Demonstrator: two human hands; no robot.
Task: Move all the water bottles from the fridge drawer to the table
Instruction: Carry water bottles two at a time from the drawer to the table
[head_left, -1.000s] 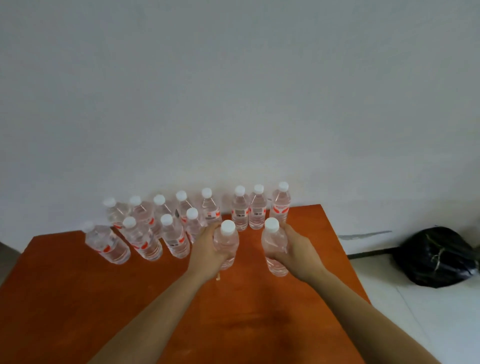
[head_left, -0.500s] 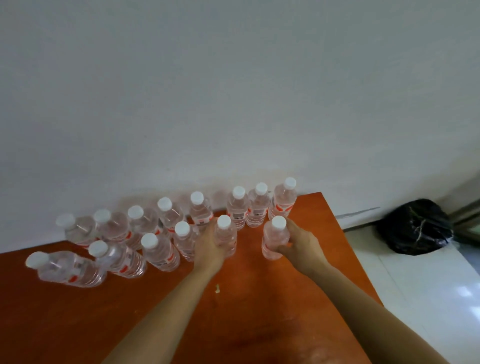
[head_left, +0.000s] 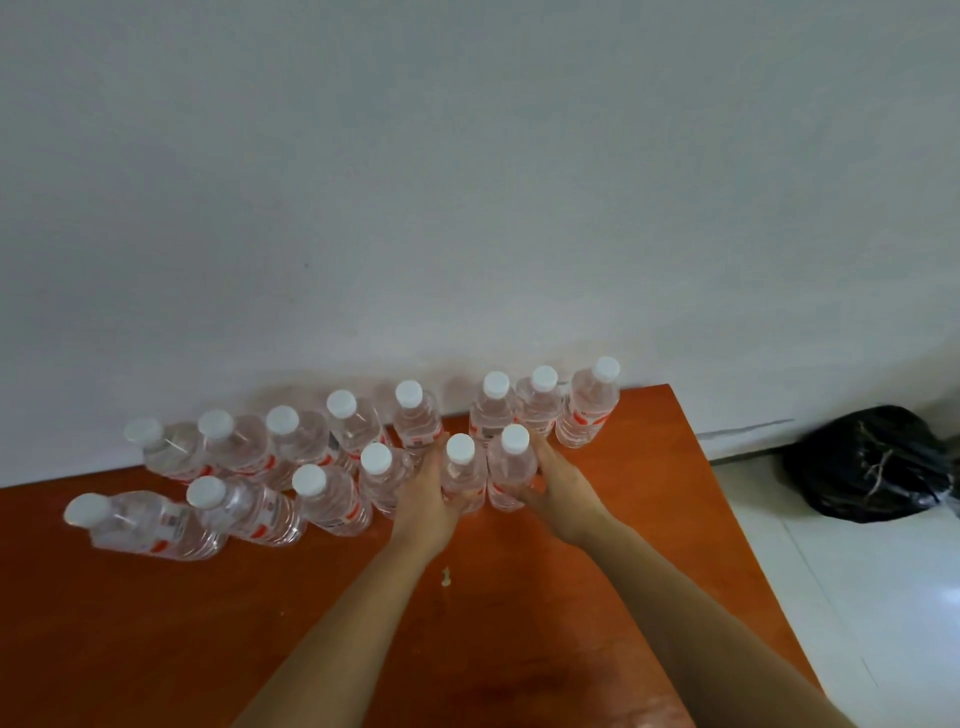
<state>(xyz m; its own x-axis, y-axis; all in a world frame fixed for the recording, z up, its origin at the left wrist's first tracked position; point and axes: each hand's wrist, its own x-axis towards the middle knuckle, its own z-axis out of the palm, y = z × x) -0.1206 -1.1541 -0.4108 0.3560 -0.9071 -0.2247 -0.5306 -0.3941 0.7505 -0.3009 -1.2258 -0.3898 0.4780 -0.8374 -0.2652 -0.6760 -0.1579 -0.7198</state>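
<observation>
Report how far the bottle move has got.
Done: twelve water bottles stand free on the table near the wall. In hand: the left hand grips one bottle and the right hand grips a second bottle, both upright in the front row. Left: letting go of these two. The fridge drawer is out of view, so what remains there cannot be told.

A plain, home-like room: an orange-brown wooden counter (head_left: 156, 623) pushed against a bare white wall (head_left: 467, 182), pale glossy floor tiles (head_left: 857, 597) beside it, and a black rubbish bag (head_left: 872, 467) (knotted at the top) on them.
</observation>
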